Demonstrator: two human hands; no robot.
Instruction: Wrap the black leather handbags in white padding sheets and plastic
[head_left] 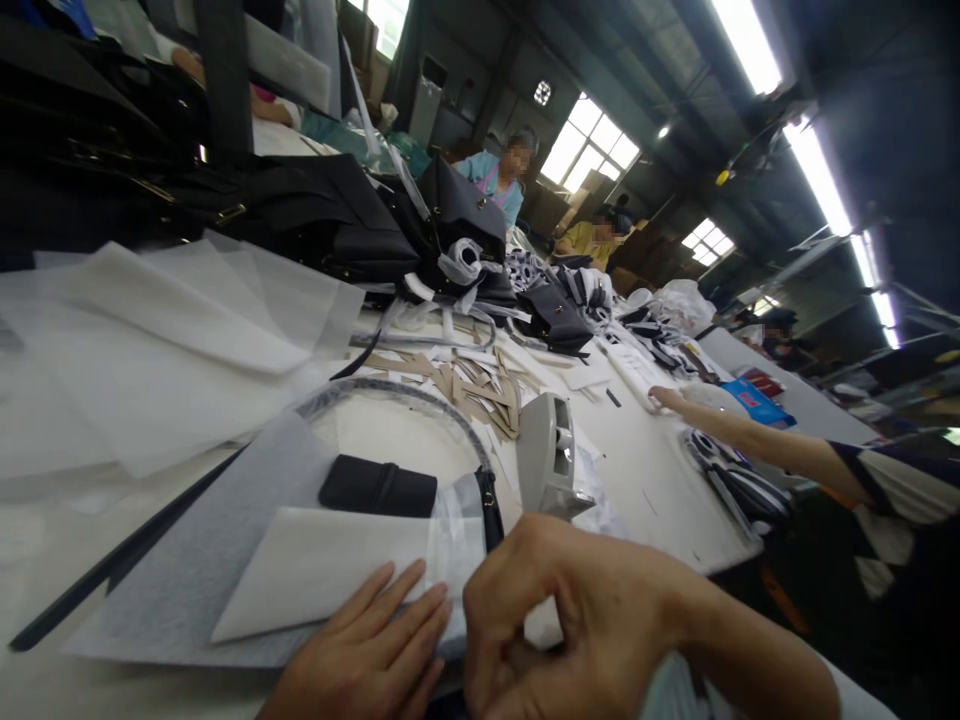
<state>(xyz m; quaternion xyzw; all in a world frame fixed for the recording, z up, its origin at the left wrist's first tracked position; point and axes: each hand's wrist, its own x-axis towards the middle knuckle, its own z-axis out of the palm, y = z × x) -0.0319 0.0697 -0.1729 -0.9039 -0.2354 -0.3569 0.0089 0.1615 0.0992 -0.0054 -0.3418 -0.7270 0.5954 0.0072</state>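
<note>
My left hand (375, 645) lies flat with its fingers stretched out, pressing on a folded white paper sheet (330, 565). My right hand (562, 610) is curled, fingers closed, just right of it; what it grips, if anything, is hidden. Under the folded sheet spreads a thin translucent paper (195, 570). A black flap with a narrow band (379, 487) shows above the folded sheet. Beside it, a plastic-wrapped strap (397, 385) arches up from a black end with metal fittings (487, 492). A grey tape dispenser (544, 455) stands beyond my right hand.
Loose paper sheets (172, 360) cover the left side. Black bags (360, 215) are piled behind them. Brown and white strips (472, 385) lie scattered mid-table. At right a co-worker's arm (750, 435) reaches to a white bundle (630, 370). Wrapped straps (731, 480) lie near the table's right edge.
</note>
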